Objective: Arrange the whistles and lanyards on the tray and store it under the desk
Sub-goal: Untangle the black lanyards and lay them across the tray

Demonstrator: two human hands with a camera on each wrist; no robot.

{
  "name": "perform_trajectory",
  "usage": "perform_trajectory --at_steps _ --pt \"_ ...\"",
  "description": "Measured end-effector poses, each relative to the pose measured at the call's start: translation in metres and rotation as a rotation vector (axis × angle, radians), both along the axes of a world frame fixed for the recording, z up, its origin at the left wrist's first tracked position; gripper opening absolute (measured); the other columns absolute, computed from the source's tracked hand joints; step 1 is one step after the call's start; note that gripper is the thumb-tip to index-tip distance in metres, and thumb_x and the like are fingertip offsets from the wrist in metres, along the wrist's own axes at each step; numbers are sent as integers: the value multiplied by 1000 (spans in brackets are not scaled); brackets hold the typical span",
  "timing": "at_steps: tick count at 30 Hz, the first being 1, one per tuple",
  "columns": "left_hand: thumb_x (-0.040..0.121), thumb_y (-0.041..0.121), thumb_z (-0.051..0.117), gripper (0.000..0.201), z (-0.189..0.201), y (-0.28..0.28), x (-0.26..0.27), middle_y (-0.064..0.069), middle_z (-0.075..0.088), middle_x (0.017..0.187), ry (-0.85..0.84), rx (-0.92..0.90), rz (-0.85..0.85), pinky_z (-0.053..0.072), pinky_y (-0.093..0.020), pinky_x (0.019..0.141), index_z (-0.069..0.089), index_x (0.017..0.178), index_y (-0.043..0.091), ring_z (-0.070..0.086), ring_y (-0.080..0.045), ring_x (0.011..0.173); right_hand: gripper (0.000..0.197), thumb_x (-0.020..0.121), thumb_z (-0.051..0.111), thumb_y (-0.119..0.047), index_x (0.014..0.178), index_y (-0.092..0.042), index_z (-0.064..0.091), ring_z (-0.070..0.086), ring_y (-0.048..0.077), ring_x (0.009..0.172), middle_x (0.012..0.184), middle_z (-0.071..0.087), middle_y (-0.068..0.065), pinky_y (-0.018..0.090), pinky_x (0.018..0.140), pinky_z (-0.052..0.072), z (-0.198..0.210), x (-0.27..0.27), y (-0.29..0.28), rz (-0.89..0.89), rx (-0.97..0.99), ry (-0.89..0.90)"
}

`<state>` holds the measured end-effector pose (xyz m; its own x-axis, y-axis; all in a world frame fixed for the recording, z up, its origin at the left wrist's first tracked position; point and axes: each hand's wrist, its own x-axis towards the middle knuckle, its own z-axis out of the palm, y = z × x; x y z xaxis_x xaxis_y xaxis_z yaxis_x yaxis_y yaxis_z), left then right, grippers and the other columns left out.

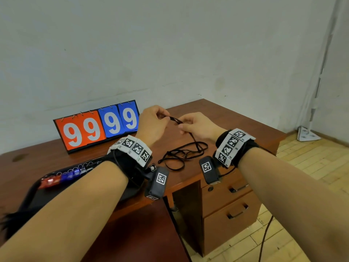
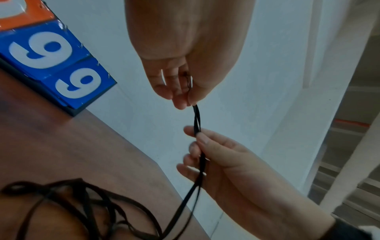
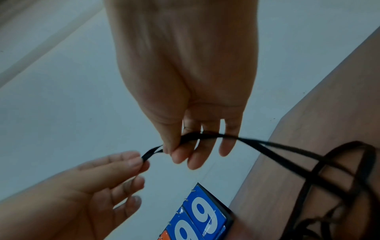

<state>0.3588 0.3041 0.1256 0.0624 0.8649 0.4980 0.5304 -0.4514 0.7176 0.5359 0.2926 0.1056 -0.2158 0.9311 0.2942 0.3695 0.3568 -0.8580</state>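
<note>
I'm at the untangling step: my left hand (image 1: 152,123) and right hand (image 1: 196,125) each pinch the same black lanyard (image 2: 197,116), doubled over and lifted above the desk (image 1: 236,120). The rest of it trails down to the tangle of lanyards (image 1: 184,155) on the wood. Next I judge I must draw 1 strand free, then carry it to the black tray (image 1: 43,197) at my left, where red and blue whistles (image 1: 64,177) lie. A 99-99 scoreboard (image 1: 98,125) stands before a pale wall.
</note>
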Motion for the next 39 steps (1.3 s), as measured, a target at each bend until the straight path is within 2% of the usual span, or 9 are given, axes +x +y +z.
perform_trajectory --at_steps 3,7,10,14,20,25,34,36,39 --pt "88 8 65 13 4 5 -21 2 66 68 -55 7 72 43 -9 52 64 85 20 60 -1 54 20 96 56 -5 114 -3 65 64 12 68 76 66 6 23 74 57 3 2 6 -28 -33 87" --pt "88 6 63 8 5 12 -48 4 64 71 -108 8 129 54 -25 61 65 90 14 65 -11 60 19 96 57 -7 112 -5 69 57 11 61 77 66 5 19 62 51 4 7 14 -123 -32 145" --pt "87 7 64 9 3 16 -65 0 66 78 -131 12 162 56 -28 65 66 91 14 68 -18 67 15 95 59 -8 105 -10 71 53 10 57 77 67 5 19 59 49 4 7 17 -165 -31 196" --pt "87 6 62 11 2 18 -85 -3 68 81 -178 5 201 51 -25 64 66 89 16 68 -20 72 14 95 59 -6 101 -10 71 52 11 58 76 67 5 20 59 48 9 3 15 -190 -12 247" --pt "89 7 61 10 2 17 -116 -1 66 79 -234 -15 268 45 -25 56 66 95 14 66 -15 67 14 94 60 -5 97 -8 73 52 14 61 75 68 6 27 62 46 11 1 14 -248 -9 287" --pt "90 5 60 11 5 10 -141 -6 68 83 -274 1 313 45 -21 52 66 96 10 67 -17 68 17 95 58 -5 105 -2 72 51 12 58 78 67 8 26 60 45 14 -2 4 -275 -21 250" --pt "86 7 63 14 -2 -19 -203 -4 70 90 -270 -8 414 59 -43 79 65 87 21 70 -26 83 15 96 58 -11 99 -11 73 49 12 55 78 67 4 17 42 39 23 -18 -18 -297 -19 108" --pt "86 9 64 21 0 -28 -217 -4 69 90 -250 -5 441 59 -45 80 61 81 29 70 -25 83 15 96 58 -10 100 -7 72 48 12 55 77 65 5 17 44 40 26 -27 -23 -273 -25 115" --pt "84 11 63 18 2 -41 -238 -3 70 88 -250 4 478 59 -48 81 61 80 29 70 -25 82 15 96 59 -10 102 -4 72 48 12 55 74 64 5 23 52 44 26 -40 -29 -255 -24 122"
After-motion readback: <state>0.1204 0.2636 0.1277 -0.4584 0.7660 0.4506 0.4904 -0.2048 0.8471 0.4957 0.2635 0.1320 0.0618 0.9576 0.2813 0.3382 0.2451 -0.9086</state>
